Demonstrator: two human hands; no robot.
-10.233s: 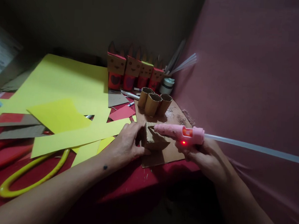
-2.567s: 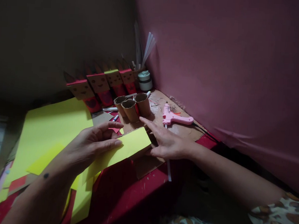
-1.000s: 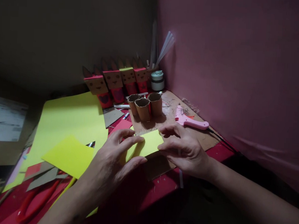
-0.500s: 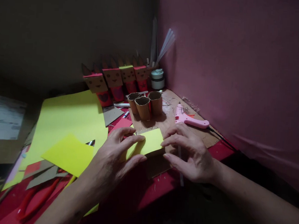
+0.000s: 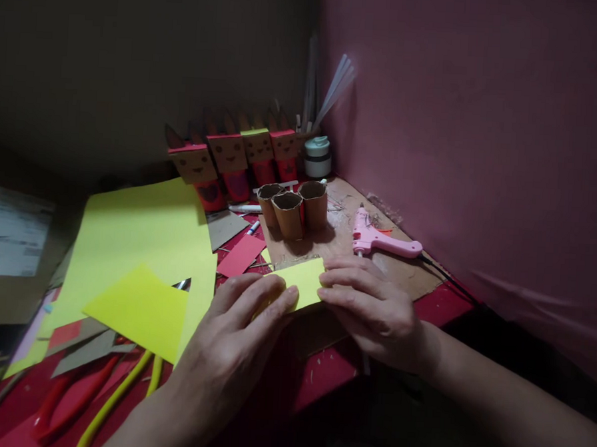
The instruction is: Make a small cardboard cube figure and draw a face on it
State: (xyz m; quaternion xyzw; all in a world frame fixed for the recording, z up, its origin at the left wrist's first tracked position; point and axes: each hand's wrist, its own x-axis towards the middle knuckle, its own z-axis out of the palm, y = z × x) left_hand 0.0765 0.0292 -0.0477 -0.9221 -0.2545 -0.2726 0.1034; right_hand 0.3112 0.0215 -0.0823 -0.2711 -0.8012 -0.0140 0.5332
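Note:
Between my hands is a small rectangular piece of yellow paper [image 5: 305, 282], held just above the near edge of a cardboard sheet. My left hand [image 5: 246, 321] grips its left end, with the thumb lying across the top face. At the right end, my right hand [image 5: 367, 304] has its fingers bent over the edge; its thumb is hidden underneath. Whether the paper wraps around something stiffer, I cannot tell. Three brown cardboard tubes [image 5: 287, 216] stand upright beyond the paper. A pink glue gun [image 5: 385, 241] lies to the right of them.
Several cardboard figures with drawn faces [image 5: 227, 154] line the back, near a lidded jar [image 5: 317, 156] and glue sticks [image 5: 338, 82]. Large yellow sheets [image 5: 138, 235] cover the left side. Red-handled [image 5: 76, 399] and yellow-handled tools [image 5: 112, 400] lie front left. A pink wall bounds the right.
My left thumb has moved from the paper's near edge onto its top. My right fingers have closed in over the right end, and the paper's top has tilted slightly.

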